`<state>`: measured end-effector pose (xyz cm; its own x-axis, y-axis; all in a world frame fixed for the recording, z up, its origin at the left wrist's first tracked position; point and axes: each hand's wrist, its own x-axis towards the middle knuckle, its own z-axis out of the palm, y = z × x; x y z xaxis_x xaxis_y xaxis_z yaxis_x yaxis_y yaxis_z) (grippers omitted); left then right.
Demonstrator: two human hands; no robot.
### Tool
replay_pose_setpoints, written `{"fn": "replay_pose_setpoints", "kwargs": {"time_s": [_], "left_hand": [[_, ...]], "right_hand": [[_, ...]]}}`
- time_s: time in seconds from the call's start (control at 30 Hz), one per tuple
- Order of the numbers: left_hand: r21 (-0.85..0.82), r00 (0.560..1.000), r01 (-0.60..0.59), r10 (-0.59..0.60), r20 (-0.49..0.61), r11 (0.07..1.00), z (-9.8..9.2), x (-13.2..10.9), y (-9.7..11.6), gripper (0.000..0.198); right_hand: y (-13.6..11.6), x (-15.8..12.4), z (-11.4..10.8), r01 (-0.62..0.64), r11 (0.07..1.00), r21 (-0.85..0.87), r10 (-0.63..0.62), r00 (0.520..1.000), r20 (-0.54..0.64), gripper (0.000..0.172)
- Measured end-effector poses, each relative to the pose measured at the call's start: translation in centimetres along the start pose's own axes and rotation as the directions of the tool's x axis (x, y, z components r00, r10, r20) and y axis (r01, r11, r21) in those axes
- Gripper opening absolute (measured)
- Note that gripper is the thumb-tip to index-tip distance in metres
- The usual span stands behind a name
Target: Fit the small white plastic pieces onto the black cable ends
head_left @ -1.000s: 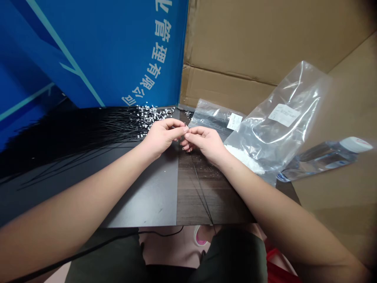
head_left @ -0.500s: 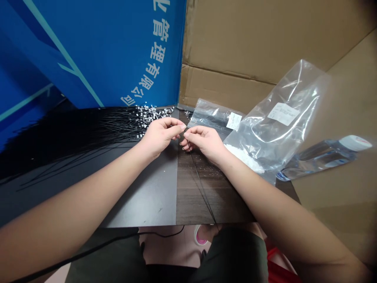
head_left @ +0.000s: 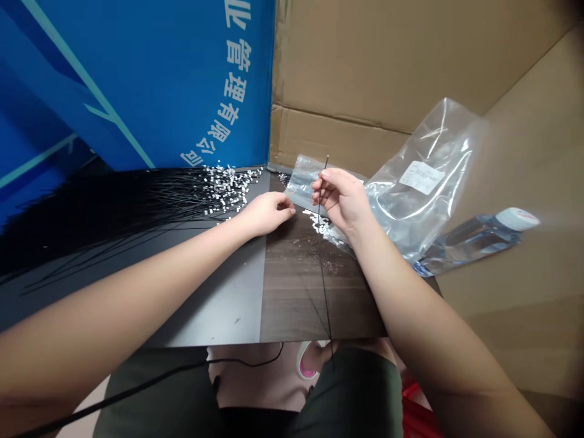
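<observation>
Between thumb and fingertips, my right hand [head_left: 342, 198] grips a thin black wire [head_left: 325, 286]. The wire stands nearly upright, its top end just above my fingers and its lower end hanging past the table's front edge. My left hand [head_left: 271, 213] is low over the table, thumb and index finger curled together at the tips; whatever is between them is hidden. Just right of it lies a small pile of white pieces [head_left: 319, 224]. To its left is a big heap of black wires [head_left: 114, 201], many with white pieces [head_left: 225, 185] at their ends.
A flat clear bag [head_left: 301, 182] lies behind my hands. On the right, a large labelled plastic bag [head_left: 410, 207] leans by a water bottle [head_left: 479, 240]. Cardboard [head_left: 347, 67] and a blue printed panel [head_left: 182, 79] wall in the back. A black cable [head_left: 182, 371] crosses below the table edge.
My hands, earlier together at the wire's end, have parted. My right hand has raised the wire up and right; my left has let go of it and dropped slightly toward the table.
</observation>
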<state>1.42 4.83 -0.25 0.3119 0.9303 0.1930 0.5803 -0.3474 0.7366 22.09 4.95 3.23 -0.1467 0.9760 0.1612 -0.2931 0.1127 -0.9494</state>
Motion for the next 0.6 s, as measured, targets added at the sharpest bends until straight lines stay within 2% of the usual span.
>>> {"fn": "replay_pose_setpoints", "kwargs": {"time_s": [0.07,0.17,0.33,0.6], "left_hand": [[0.092,0.999,-0.036,0.034,0.020,0.995,0.6,1.1,0.3,0.009],[0.128,0.999,-0.018,0.014,0.032,0.992,1.5,2.1,0.8,0.006],[0.127,0.999,-0.014,0.009,0.045,0.992,2.7,2.5,1.4,0.011],[0.283,0.999,-0.040,0.031,0.038,0.958,3.7,3.2,1.7,0.008]], "right_hand": [[0.2,0.2,-0.3,0.007,1.000,-0.001,-0.007,1.000,-0.009,0.028],[0.6,0.5,-0.4,0.008,1.000,-0.005,-0.008,1.000,-0.013,0.031],[0.8,0.7,-0.5,0.019,0.998,0.052,-0.019,1.000,-0.001,0.026],[0.9,0.9,-0.4,0.006,0.997,0.073,-0.005,1.000,-0.011,0.021]]}}
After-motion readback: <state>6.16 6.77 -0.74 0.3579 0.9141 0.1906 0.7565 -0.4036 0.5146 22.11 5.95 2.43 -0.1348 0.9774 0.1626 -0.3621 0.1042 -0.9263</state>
